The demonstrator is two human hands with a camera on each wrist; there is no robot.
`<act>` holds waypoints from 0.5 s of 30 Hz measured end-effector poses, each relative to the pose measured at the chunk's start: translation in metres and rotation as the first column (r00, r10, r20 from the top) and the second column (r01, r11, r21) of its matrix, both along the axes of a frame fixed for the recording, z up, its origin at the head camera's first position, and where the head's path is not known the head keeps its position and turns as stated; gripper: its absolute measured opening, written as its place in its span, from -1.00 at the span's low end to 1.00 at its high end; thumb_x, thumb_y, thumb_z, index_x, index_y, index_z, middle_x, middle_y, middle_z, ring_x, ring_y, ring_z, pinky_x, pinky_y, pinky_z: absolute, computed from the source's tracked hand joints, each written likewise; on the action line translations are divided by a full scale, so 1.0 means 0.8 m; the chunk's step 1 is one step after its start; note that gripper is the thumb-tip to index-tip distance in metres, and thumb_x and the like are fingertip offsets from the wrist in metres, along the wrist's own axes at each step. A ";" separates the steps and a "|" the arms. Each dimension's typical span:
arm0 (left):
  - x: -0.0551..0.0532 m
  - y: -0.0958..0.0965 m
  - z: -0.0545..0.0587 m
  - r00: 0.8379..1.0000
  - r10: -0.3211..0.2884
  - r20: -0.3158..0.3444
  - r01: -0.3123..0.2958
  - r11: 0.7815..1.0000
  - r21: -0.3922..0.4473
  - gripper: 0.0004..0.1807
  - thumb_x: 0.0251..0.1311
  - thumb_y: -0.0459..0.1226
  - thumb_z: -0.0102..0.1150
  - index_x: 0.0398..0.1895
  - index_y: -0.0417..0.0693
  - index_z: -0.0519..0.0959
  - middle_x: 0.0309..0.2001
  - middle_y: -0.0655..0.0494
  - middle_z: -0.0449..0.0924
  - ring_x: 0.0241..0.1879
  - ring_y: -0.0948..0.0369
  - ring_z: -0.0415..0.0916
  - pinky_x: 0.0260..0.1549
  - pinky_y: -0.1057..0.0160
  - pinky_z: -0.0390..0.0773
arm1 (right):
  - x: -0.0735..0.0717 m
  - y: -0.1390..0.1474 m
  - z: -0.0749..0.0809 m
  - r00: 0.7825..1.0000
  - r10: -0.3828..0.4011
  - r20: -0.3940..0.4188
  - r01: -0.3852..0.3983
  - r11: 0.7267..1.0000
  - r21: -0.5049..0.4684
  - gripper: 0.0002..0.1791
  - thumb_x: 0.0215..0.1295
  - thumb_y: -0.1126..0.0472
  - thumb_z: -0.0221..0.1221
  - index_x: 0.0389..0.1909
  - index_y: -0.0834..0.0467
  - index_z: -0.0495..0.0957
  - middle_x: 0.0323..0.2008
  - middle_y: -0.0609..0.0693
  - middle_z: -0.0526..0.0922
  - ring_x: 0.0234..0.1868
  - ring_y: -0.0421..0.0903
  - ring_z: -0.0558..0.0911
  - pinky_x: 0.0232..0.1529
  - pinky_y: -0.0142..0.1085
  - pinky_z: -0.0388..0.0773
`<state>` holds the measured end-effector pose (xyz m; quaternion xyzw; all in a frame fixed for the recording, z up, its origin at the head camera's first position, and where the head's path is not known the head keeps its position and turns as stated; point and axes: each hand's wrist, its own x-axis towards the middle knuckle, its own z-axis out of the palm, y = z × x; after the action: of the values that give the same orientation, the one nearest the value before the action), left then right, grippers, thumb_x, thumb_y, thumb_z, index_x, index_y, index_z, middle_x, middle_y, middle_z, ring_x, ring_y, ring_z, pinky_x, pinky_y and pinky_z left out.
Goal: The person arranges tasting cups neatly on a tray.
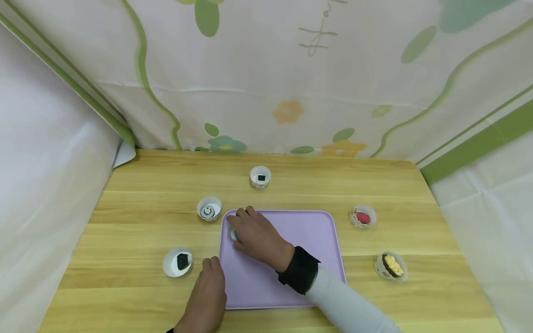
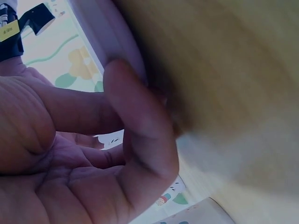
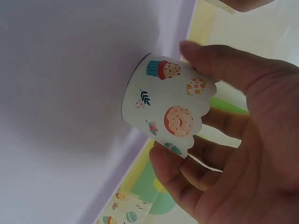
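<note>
My right hand (image 1: 260, 238) grips a paper baking cup (image 3: 163, 100) over the back left corner of the lilac tray (image 1: 258, 286). Cupcake and doughnut prints cover the cup's white side, and its rim is scalloped; the thumb lies on one side, fingers on the other. In the head view the hand hides most of this cup. At the tray's left side, my left hand (image 1: 206, 291) holds the edge with curled fingers, seen close up against the tray wall (image 2: 110, 39) in the left wrist view.
Left of the tray stand a cup (image 1: 168, 264) with a black-wrapped piece and a cup (image 1: 216, 203) with a round sushi roll. Another cup (image 1: 259, 184) sits behind. On the right are a cup (image 1: 372, 213) with a red-topped piece and a cup (image 1: 379, 267) with yellow-topped sushi.
</note>
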<state>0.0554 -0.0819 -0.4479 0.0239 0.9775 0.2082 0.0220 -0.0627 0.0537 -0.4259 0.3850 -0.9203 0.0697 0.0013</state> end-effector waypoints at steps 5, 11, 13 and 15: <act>0.001 -0.003 0.000 1.000 0.002 0.001 -0.002 1.000 0.002 -0.61 -0.22 -0.66 0.18 -0.26 -0.46 0.30 -0.39 -0.15 0.27 -0.56 0.11 0.36 -0.61 0.14 0.51 | 0.000 0.001 0.009 0.999 -0.035 0.036 0.036 0.999 -0.008 -0.13 0.03 -0.26 0.29 0.33 0.11 0.39 0.17 0.08 0.48 0.11 -0.02 0.43 0.05 -0.23 0.49; 0.002 -0.002 0.002 1.000 0.021 0.023 -0.021 1.000 0.014 -0.64 -0.18 -0.67 0.14 -0.25 -0.46 0.30 -0.38 -0.15 0.27 -0.54 0.10 0.36 -0.57 0.12 0.53 | -0.006 0.022 0.032 0.982 -0.167 0.093 0.173 0.983 -0.062 -0.24 0.23 -0.26 0.12 0.31 0.16 0.39 0.24 0.13 0.45 0.22 0.04 0.41 0.14 -0.09 0.45; 0.002 -0.003 0.002 0.999 0.026 0.033 -0.027 0.999 0.017 -0.64 -0.17 -0.67 0.12 -0.24 -0.48 0.30 -0.37 -0.15 0.27 -0.53 0.09 0.36 -0.57 0.12 0.53 | -0.008 0.038 0.038 0.970 -0.227 0.085 0.234 0.968 -0.085 -0.30 0.28 -0.21 0.10 0.29 0.18 0.40 0.22 0.14 0.47 0.21 0.06 0.41 0.13 -0.07 0.45; 0.003 -0.003 0.002 0.999 0.027 0.038 -0.028 0.999 0.016 -0.65 -0.15 -0.67 0.12 -0.23 -0.48 0.30 -0.37 -0.16 0.27 -0.53 0.10 0.35 -0.57 0.12 0.53 | -0.010 0.058 0.045 0.954 -0.291 0.079 0.298 0.948 -0.109 -0.33 0.30 -0.16 0.10 0.28 0.20 0.40 0.22 0.15 0.47 0.21 0.08 0.41 0.14 -0.05 0.44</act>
<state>0.0575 -0.0839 -0.4460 0.0068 0.9754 0.2171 0.0375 -0.0708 0.1000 -0.3899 0.2403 -0.9612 0.1354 0.0064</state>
